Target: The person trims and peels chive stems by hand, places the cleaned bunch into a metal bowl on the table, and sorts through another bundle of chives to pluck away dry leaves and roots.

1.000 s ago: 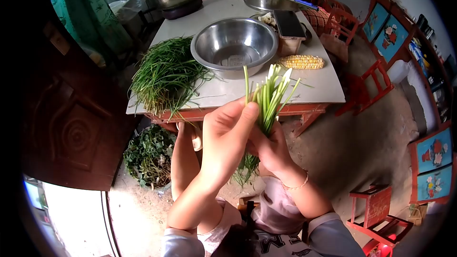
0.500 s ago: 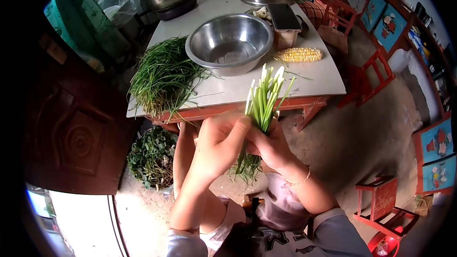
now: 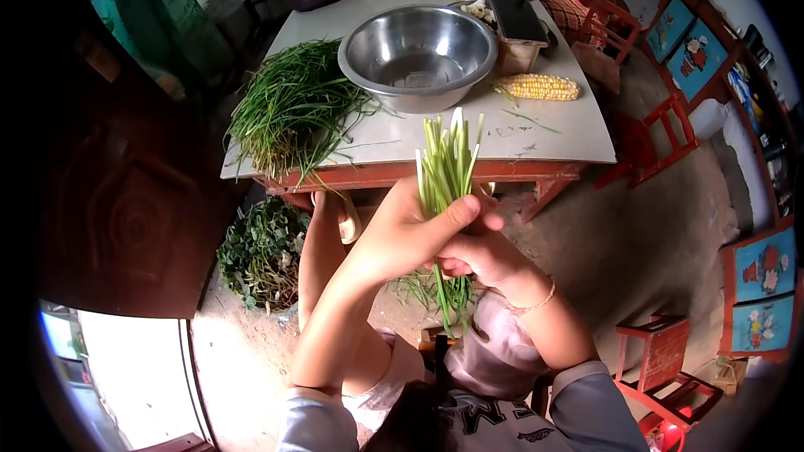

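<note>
A bunch of green chives with pale stem ends [image 3: 446, 159] stands upright between my hands, above my lap and in front of the table edge. My left hand [image 3: 410, 230] is closed round the stems, its thumb across their front. Against it, my right hand [image 3: 494, 258] is closed with curled fingers at the lower part of the bunch; its exact hold is partly hidden. Thin leaf ends hang below both hands. A large pile of chives [image 3: 293, 109] lies on the left of the table, beside a steel basin [image 3: 419, 99].
The pale table [image 3: 394, 151] also bears a corn cob [image 3: 538, 87], a dark phone [image 3: 517, 18] on a tub, and steel pots at the back. Leafy greens [image 3: 264, 255] lie on the floor at left. Red chairs [image 3: 653, 142] and a red stool [image 3: 666, 351] stand at right.
My left hand has moved up and round the stems, its thumb now crossing them. The bunch stands straighter and lower in view. The camera view has shifted slightly.
</note>
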Demonstrator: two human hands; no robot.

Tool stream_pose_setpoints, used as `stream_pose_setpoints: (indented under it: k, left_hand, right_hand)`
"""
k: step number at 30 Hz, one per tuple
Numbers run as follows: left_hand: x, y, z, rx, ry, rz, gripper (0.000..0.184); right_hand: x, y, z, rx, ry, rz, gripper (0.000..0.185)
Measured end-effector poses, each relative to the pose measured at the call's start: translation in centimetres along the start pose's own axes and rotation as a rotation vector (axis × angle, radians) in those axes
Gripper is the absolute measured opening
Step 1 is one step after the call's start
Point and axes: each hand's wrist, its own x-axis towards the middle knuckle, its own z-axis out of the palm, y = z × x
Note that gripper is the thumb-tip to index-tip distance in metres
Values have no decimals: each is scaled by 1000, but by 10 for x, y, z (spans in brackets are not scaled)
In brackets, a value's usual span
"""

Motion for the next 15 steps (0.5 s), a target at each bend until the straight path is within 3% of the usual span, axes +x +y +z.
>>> stream_pose_setpoints:
  k: [3, 7, 10, 11, 13, 15]
  left_hand:
    - [-3, 2, -1, 50, -17, 51, 16]
    - [-11, -2, 2, -116, 151, -26, 15]
    - [-31, 6, 2, -64, 354, -71, 19]
    - [-34, -1, 2, -85, 452, 67, 18]
    - [-44, -5, 0, -182, 548, 46, 18]
    - [-55, -16, -3, -58, 500, -59, 17]
  right_hand:
    - [3, 3, -1, -99, -61, 33, 13]
    - [3, 10, -7, -119, -150, 137, 14]
    - [2, 6, -11, -241, -387, -122, 18]
    - [0, 7, -18, -331, -310, -96, 28]
    - [-1, 4, -26, -424, -150, 58, 46]
    - [12, 8, -26, -589, 44, -425, 43]
